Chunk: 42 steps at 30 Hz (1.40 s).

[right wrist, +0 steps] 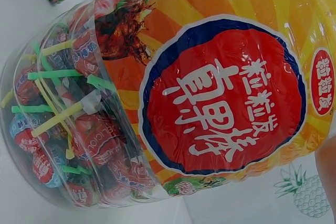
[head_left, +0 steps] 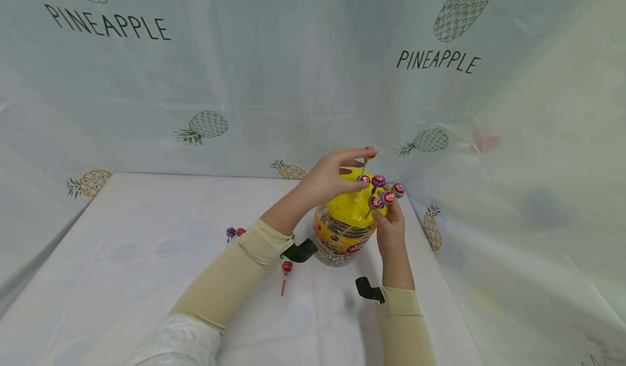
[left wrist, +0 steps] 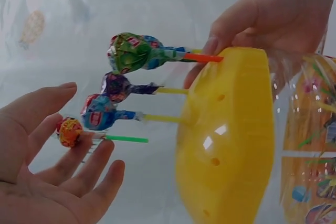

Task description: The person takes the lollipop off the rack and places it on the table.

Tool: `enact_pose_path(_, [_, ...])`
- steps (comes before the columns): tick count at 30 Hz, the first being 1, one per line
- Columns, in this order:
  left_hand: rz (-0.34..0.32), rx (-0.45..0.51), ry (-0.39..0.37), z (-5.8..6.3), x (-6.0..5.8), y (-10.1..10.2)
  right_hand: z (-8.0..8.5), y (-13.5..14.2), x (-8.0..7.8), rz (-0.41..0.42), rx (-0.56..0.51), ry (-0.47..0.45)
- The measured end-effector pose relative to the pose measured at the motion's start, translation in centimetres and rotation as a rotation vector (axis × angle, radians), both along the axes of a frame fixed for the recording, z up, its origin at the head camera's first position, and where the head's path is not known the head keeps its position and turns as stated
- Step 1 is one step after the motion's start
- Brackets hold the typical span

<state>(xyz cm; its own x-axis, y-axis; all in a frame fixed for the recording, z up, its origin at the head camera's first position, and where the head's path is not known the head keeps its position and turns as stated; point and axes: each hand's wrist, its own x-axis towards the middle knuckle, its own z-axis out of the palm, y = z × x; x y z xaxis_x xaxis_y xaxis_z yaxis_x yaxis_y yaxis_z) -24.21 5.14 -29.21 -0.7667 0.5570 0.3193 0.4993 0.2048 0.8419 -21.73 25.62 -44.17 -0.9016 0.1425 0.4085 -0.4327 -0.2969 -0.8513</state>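
- The step in hand, as I judge it, is fitting a ball-shaped lollipop in an orange-and-red wrapper with a green plastic stick [left wrist: 68, 134] to the domed yellow plastic lid [left wrist: 231, 129] of a clear, round plastic jar with an orange label [right wrist: 123, 103].
- To do it well, line the stick up squarely with a bare hole [left wrist: 215, 161], pinch low near the wrapper's neck, and push gently so that the stick does not bend.
- Approach from the 11 o'clock side; the colourful wrapped lollipops standing in the lid [left wrist: 100, 114] crowd its 2 o'clock side and could be knocked.
- The left hand [head_left: 329, 178] reaches in from 7 o'clock, fingers spread, palm towards the lid; it grasps the lollipop, seemingly between two fingers. The stick's end hangs apart from the lid.
- The right hand [head_left: 392, 229] comes up from 5 o'clock and bends about the lid's 4 o'clock edge. I cannot tell whether it grips the rim or a stick there; steady bracing would help.
- A loose red-wrapped lollipop [head_left: 287, 267] lies at the jar's 8 o'clock.
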Motion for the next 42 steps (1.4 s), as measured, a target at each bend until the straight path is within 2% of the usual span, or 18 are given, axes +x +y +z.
enact_pose_path(8, [0.104, 0.153, 0.0, -0.2, 0.5, -2.0, 0.1, -0.2, 0.2, 0.0, -0.011, -0.036])
enact_pose_path(13, [0.142, 0.234, -0.024, -1.0, 0.8, -3.4, 0.4, -0.3, 0.4, -0.028, 0.007, -0.07])
enact_pose_path(17, [0.165, 0.259, -0.045, -2.0, 1.1, -4.4, 0.5, -0.4, 0.5, -0.036, 0.005, -0.081])
enact_pose_path(22, [0.187, 0.257, -0.086, -3.6, 1.7, -5.5, 0.6, -0.5, 0.5, -0.032, -0.003, -0.089])
enact_pose_path(33, [0.272, 0.197, -0.251, -7.8, 3.7, -7.5, 0.5, -0.3, 0.3, -0.023, -0.019, -0.05])
enact_pose_path(38, [0.291, 0.19, -0.28, -9.9, 4.1, -8.1, 0.5, -0.4, 0.3, -0.035, -0.031, -0.052])
enact_pose_path(42, [0.337, 0.174, -0.293, -11.6, 4.7, -8.7, 0.6, -0.5, 0.3, -0.033, -0.039, -0.046])
